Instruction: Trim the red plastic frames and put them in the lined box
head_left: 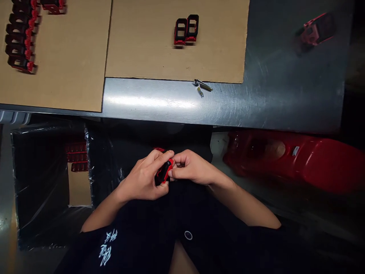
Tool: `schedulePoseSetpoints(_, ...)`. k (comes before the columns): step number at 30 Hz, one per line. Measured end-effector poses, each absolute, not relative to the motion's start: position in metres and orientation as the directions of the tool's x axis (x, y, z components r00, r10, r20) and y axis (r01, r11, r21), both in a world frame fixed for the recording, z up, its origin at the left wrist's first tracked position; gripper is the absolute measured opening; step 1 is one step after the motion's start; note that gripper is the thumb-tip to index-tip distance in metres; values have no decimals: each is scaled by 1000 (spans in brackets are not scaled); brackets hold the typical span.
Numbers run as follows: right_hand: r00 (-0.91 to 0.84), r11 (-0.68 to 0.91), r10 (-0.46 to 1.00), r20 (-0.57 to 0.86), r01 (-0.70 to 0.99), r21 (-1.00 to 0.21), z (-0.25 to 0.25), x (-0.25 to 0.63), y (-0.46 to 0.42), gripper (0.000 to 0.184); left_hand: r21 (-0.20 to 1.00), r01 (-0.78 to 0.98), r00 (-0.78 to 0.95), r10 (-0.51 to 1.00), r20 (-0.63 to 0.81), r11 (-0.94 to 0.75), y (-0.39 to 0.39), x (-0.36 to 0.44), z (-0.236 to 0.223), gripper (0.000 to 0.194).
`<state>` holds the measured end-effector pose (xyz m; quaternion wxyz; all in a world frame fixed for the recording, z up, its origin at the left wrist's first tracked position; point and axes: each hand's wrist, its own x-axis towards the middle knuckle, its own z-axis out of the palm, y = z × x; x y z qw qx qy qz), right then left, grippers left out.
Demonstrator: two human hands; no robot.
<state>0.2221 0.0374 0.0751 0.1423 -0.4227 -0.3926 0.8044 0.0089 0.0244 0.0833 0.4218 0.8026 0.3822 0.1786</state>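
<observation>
Close to my body, below the table edge, a small red and black plastic part (164,172) is between my hands. My left hand (145,175) wraps around it from the left, thumb and fingers closed on its sides. With its fingertips pressed together, my right hand (188,167) grips the part's right edge. My fingers cover much of the part, so its full shape is hidden. Two similar red and black frame-shaped parts (186,30) stand side by side on the cardboard sheet (142,45) ahead.
A nail clipper-like metal tool (203,85) lies on the steel table (171,102). Rows of red and black parts (19,38) stand far left; a blurred one (316,30) lies far right. A plastic-lined box (42,182) stands at left, a red stool-like object (296,160) at right.
</observation>
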Motion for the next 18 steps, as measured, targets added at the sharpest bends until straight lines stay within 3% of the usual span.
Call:
schedulePoseSetpoints(6, -595, -526, 599, -536, 213, -824, 86, 229, 40, 13, 832, 465, 637, 766, -78, -302, 25, 8, 82, 82)
schedulePoseSetpoints(12, -574, -659, 648, -501, -92, -746, 80, 230, 38, 24, 940, 336, 521, 843, -134, -58, 23, 5, 74, 80)
schedulePoseSetpoints(16, -446, -642, 706, -550, -76, -763, 69, 226, 32, 47, 971, 230, 478, 862, -170, 63, 22, 4, 70, 84)
schedulePoseSetpoints(18, -437, -608, 740, -511, -110, -787, 66, 225, 30, 46, 980, 194, 472, 871, -133, 45, 21, 5, 69, 85)
